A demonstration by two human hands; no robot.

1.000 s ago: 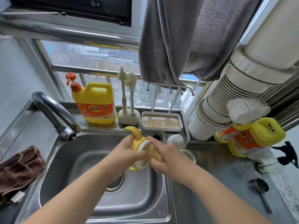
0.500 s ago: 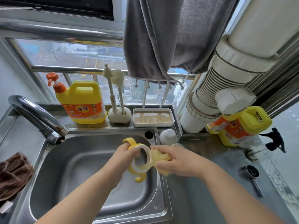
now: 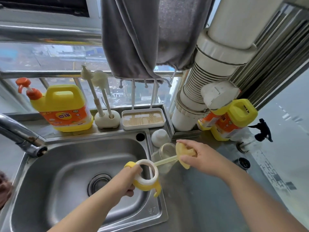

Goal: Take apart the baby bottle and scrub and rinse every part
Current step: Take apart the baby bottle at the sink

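Since the earlier frame, my right hand (image 3: 199, 158) has drawn the yellow silicone nipple with its pale straw (image 3: 181, 152) clear of the white-and-yellow handled collar ring (image 3: 147, 177). Both parts sit at frame centre, over the right rim of the steel sink (image 3: 66, 173). Straw axis runs lower left to upper right, its tip just beside the ring. My left hand (image 3: 128, 182) grips the ring, fingers closed; my right hand pinches the nipple. Clear glass bottle body (image 3: 164, 150) stands behind the straw.

The sink (image 3: 70, 164) was the landmark: the collar ring (image 3: 147, 176) hung over its right side, the nipple and straw (image 3: 181, 154) right of it, the detergent jug (image 3: 63, 108) behind it.
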